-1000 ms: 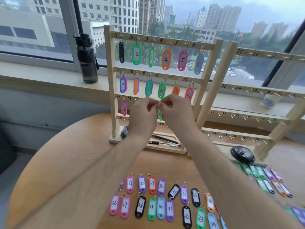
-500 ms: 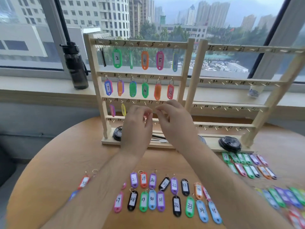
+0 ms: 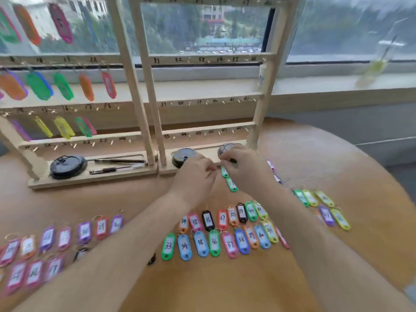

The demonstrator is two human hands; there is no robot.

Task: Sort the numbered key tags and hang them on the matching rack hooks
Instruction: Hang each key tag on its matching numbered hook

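My right hand (image 3: 245,171) hovers in front of the right rack's base, fingers curled down on a green key tag (image 3: 225,172); a second green tag (image 3: 231,185) lies just below it. My left hand (image 3: 195,177) sits beside it with its fingertips close to the same tag; blur hides whether they grip anything. The left rack (image 3: 132,70) carries coloured tags on its upper three rows. On the right rack (image 3: 262,104) the numbered hooks are bare. Rows of numbered tags (image 3: 200,243) lie on the round wooden table (image 3: 225,287).
Black round lids sit on the rack bases (image 3: 67,166) (image 3: 183,156), with two pens (image 3: 117,169) in the left base tray. More tags lie at the left (image 3: 47,239) and right (image 3: 324,199). A windowsill runs behind the racks.
Both hands left the third row of the left rack and dropped right to the tags in front of the right rack's base. The view swung right and closer.
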